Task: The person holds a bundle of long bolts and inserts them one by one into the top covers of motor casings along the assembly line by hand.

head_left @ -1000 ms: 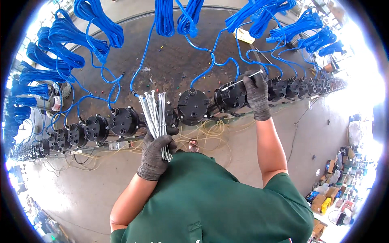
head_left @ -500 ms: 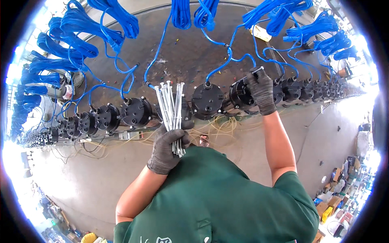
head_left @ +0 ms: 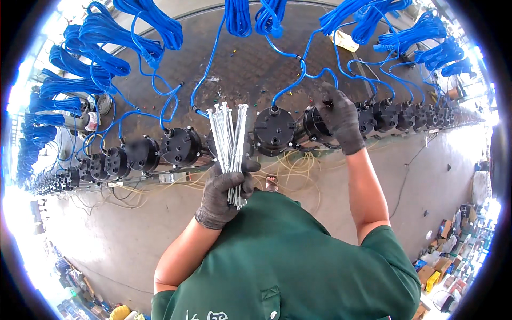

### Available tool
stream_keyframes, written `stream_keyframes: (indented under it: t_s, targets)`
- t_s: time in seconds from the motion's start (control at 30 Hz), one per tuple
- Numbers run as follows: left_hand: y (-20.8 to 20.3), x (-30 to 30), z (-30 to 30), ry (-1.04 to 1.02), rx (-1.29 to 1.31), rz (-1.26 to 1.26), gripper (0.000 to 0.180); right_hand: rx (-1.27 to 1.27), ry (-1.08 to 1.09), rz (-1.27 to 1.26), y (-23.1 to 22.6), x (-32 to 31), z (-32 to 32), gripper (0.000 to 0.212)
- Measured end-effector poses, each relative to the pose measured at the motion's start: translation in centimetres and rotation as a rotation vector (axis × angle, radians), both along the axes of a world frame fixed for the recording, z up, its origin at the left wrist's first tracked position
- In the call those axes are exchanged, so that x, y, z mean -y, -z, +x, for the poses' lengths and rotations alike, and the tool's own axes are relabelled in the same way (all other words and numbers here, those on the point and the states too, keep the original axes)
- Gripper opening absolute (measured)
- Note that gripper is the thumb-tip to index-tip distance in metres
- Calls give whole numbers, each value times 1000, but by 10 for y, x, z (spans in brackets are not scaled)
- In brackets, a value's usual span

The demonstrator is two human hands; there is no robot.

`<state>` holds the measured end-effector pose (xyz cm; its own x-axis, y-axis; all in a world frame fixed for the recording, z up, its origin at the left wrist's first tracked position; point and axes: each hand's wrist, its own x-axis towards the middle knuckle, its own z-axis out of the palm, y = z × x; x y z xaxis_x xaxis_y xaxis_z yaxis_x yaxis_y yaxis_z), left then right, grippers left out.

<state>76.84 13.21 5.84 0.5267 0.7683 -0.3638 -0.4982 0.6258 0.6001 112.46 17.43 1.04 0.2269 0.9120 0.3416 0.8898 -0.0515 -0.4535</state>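
Note:
My left hand (head_left: 221, 194), in a dark grey glove, is closed round a bundle of long silvery bolts (head_left: 228, 136). Their heads point up and away from me, and the threaded ends stick out below my fist. My right hand (head_left: 341, 117), gloved alike, is over a round black motor-like housing (head_left: 316, 124) with its fingers bent together at the far edge. What those fingers pinch is hidden against the dark background. Left of it stands another black housing (head_left: 274, 132) with a blue cable at its top; one more (head_left: 181, 146) lies left of the bolts.
A long row of such housings runs left to right, each with a blue cable leading to coiled blue bundles (head_left: 237, 18) at the back. Beyond lies a dark tabletop (head_left: 250, 69). Thin yellowish tubes (head_left: 296, 168) hang below the row. Boxes (head_left: 440, 266) stand at the lower right.
The bolt that lay across my right fingertips no longer shows. My right hand has tipped its fingers a little leftward over the housing. My left hand keeps the bolts almost in place.

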Motion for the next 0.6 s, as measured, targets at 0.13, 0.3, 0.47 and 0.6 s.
stream_keyframes:
  t_s: [0.13, 0.3, 0.47, 0.6]
  targets:
    - [-10, 4, 9, -20, -63, 9, 43, -893, -205, -141, -38, 29, -59, 43]
    - [-18, 3, 21, 71, -253, 101, 39, -1381, -612, -490, -44, 28, -123, 45]
    - [-18, 3, 27, 112, -327, 172, 33, -1618, -613, -575, -40, 27, -135, 48]
    - [-22, 6, 32, 129, -377, 159, 35, -1557, -573, -542, -29, 29, -134, 47]
